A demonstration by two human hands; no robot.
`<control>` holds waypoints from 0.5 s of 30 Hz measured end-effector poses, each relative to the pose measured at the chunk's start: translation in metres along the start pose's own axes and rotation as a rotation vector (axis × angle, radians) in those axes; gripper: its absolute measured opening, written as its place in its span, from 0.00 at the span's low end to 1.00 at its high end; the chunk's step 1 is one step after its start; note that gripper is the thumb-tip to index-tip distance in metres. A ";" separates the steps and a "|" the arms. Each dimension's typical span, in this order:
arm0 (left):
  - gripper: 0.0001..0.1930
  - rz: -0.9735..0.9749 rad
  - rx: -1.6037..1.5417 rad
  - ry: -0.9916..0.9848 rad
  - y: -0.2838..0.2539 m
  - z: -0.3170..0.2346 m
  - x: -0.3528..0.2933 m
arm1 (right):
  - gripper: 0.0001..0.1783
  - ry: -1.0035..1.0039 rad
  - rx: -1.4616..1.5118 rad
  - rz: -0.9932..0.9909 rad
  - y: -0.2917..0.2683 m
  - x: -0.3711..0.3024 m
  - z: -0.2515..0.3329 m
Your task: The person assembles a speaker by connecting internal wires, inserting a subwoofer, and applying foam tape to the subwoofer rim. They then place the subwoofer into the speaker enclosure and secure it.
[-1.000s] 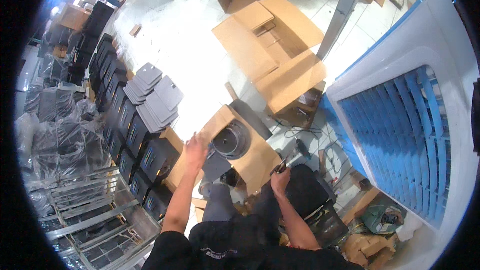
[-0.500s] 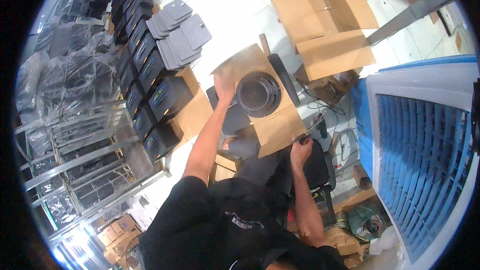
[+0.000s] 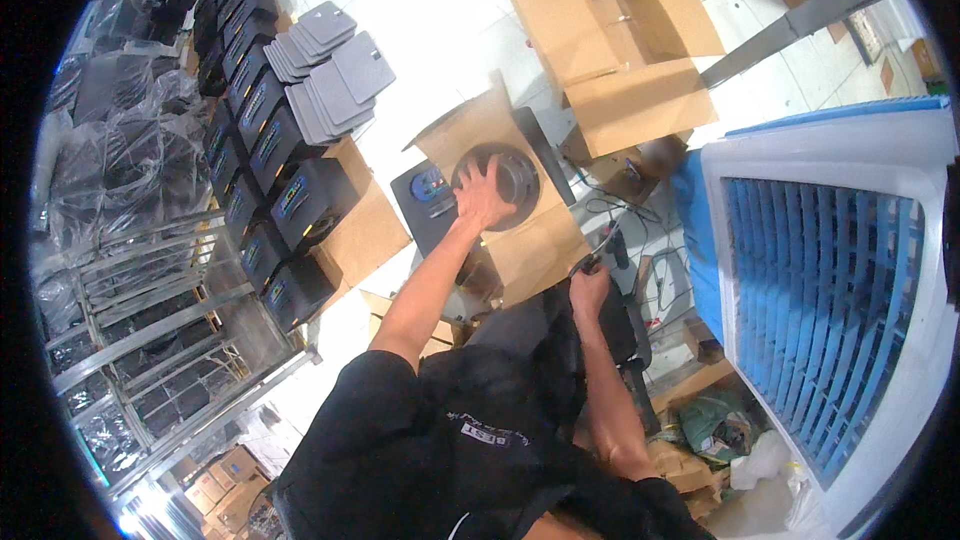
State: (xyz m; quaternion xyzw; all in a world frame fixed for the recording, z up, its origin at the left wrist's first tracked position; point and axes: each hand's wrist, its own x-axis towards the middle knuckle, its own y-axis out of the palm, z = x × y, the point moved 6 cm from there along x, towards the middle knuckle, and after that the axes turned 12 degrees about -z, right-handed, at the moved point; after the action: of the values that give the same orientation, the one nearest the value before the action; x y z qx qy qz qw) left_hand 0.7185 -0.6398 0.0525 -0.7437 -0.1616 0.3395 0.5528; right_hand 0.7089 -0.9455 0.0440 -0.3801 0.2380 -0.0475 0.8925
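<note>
Brown cardboard [image 3: 540, 252] surrounds a black round speaker [image 3: 520, 178]; the left hand [image 3: 482, 198] spreads wide on it, the right hand [image 3: 589, 288] grips a dark tool [image 3: 586, 264]. Beyond, an open carton [image 3: 640, 105], contents unclear.

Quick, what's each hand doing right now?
Left hand: open, fingers spread over the round black speaker.
Right hand: closed, holding a small dark tool; its exact kind cannot be told.
</note>
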 end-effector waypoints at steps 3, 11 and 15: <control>0.62 -0.033 -0.028 0.000 -0.009 0.001 -0.002 | 0.29 0.070 0.042 -0.069 0.001 0.003 -0.004; 0.57 -0.022 -0.388 0.227 -0.089 0.002 -0.069 | 0.26 0.282 0.050 -0.110 -0.035 0.006 -0.012; 0.53 0.131 -0.614 0.054 -0.122 0.013 -0.114 | 0.25 0.219 0.145 -0.220 -0.093 -0.003 -0.037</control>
State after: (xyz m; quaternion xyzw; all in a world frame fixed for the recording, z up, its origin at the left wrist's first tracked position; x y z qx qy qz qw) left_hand 0.6440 -0.6599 0.2017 -0.8934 -0.1935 0.2900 0.2832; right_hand 0.6983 -1.0345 0.0879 -0.3310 0.2868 -0.2030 0.8758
